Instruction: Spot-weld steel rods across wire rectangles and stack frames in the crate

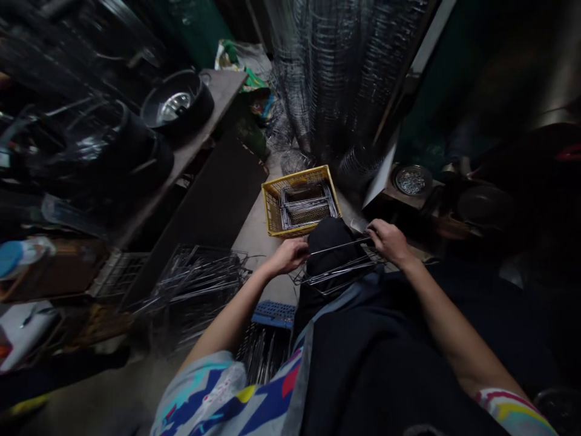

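Note:
A metal wire frame (338, 266) lies across my dark-trousered knee. My left hand (288, 255) is closed on its left end and my right hand (388, 241) is closed on its right end. Just beyond my knee stands a yellow plastic crate (272, 209) with several similar wire frames stacked inside. The fingertips of both hands are partly hidden by the wires.
A loose pile of wire racks (195, 278) lies on the floor at my left. A blue crate (272, 315) with more wires sits below my left forearm. Black pots (177, 109) stand on a shelf at the left; rolls of wire mesh (336, 79) rise behind the yellow crate. A bowl of small metal parts (412, 180) sits at the right.

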Demonstrator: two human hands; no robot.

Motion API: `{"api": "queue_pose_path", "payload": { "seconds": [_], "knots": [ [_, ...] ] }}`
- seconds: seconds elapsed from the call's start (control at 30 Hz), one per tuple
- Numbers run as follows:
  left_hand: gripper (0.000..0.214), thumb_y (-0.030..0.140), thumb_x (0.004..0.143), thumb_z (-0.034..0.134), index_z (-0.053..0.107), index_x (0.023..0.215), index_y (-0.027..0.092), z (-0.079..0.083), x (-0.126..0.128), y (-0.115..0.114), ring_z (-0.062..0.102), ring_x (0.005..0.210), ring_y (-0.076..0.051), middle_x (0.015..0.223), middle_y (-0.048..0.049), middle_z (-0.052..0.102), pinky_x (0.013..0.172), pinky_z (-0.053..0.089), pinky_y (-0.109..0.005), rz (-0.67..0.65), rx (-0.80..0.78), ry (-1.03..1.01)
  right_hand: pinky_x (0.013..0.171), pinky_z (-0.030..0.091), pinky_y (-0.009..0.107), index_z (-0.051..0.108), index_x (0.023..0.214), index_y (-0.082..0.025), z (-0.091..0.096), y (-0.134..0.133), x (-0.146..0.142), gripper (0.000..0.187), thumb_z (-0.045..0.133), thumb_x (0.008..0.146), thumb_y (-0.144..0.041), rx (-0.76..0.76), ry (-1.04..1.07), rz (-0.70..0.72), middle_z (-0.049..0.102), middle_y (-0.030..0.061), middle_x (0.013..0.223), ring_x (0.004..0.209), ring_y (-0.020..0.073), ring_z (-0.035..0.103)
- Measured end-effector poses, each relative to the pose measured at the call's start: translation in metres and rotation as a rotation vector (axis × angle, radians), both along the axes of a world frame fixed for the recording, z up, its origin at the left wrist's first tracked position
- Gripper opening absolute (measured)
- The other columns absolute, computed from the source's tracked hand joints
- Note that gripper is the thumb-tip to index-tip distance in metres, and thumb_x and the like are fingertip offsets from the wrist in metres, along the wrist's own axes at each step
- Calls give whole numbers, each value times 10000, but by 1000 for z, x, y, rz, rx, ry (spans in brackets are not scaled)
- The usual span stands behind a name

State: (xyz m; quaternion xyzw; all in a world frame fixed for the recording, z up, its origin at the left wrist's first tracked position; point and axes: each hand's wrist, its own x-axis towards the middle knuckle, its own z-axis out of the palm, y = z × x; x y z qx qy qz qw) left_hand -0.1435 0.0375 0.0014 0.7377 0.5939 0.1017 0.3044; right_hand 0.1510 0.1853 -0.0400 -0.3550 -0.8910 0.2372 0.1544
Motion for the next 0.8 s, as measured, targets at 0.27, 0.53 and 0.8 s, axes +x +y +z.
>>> {"api": "queue_pose_path", "payload": {
  "seconds": [0.27,0.53,0.8],
  "knots": [
    [182,290,929,425,536,823,193,28,11,8,544,761,-193,804,-60,588,686,412,-296,55,28,87,771,433,294,630,903,-204,38,6,111,198,470,940,-315,23,19,-364,667,55,885,831,203,616],
    [377,469,908,403,463,642,208,5,17,75,402,490,-124,531,22,447,534,283,-251,-35,-35,177,737,432,292,669,968,-199,64,-23,230,250,485,923,-361,104,-99,-790,696,58,889,757,198,619],
    [309,404,888,396,547,700,210,-3,57,148,513,570,-158,621,-35,588,585,333,-251,-213,-2,282,669,348,326,713,1057,-152,35,-82,382,306,550,899,-356,51,-484,-1353,709,163,919,808,236,605]
  ]
}}
